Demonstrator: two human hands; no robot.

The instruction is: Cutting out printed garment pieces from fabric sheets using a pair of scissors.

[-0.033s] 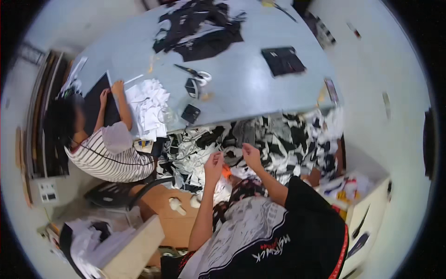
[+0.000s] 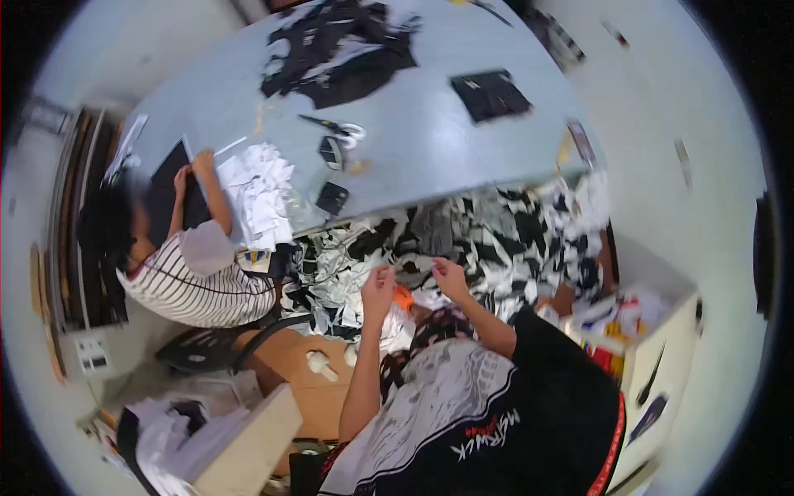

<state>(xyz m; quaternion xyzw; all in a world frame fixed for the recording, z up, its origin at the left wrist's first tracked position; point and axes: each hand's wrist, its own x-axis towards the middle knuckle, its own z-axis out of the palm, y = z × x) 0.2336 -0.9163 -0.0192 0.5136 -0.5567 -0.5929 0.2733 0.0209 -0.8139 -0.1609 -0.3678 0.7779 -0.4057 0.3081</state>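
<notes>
My left hand (image 2: 378, 287) and my right hand (image 2: 449, 279) are raised in front of my body, a short way apart. The fingertips of each are pinched together. Whatever they hold, perhaps something very thin, is too small to make out. Below and beyond them lies a deep heap of black, grey and white fabric scraps (image 2: 496, 256). Something orange (image 2: 403, 298) shows beside my left wrist, partly hidden.
On the blue-grey table (image 2: 405, 149) lie scissors (image 2: 351, 132), black cloth pieces (image 2: 364, 70), a folded black cloth (image 2: 490, 95) and a white cloth pile (image 2: 258, 194). A co-worker in a striped top (image 2: 203, 285) works at left. An open drawer (image 2: 637, 331) stands right.
The whole view has shifted slightly, so the table's things sit a little further left. My two hands keep nearly the same pinched pose and spacing.
</notes>
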